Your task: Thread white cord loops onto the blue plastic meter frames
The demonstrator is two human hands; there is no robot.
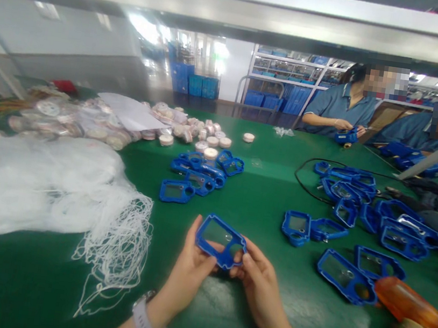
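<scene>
Between my hands is a blue plastic housing cover [201, 244] with a clear rectangular window and a round hole, tilted toward me above the green table. My left hand [192, 266] grips its left and lower edge, thumb at the bottom. At the right end, the fingers and thumb of my right hand [260, 278] pinch the rim near the round hole. Just beyond lies a small group of similar blue covers [176, 192]. More blue covers [345, 277] are spread over the right side of the table.
White cord [118, 242] spills from a plastic bag [36, 187] at left. Behind it are heaped round white-and-pink spools [201, 145]. An orange-headed mallet [414, 311] lies at right, near a black cable [297, 175]. Two co-workers [341, 108] handle blue parts across the table. A metal shelf beam [240, 9] crosses overhead.
</scene>
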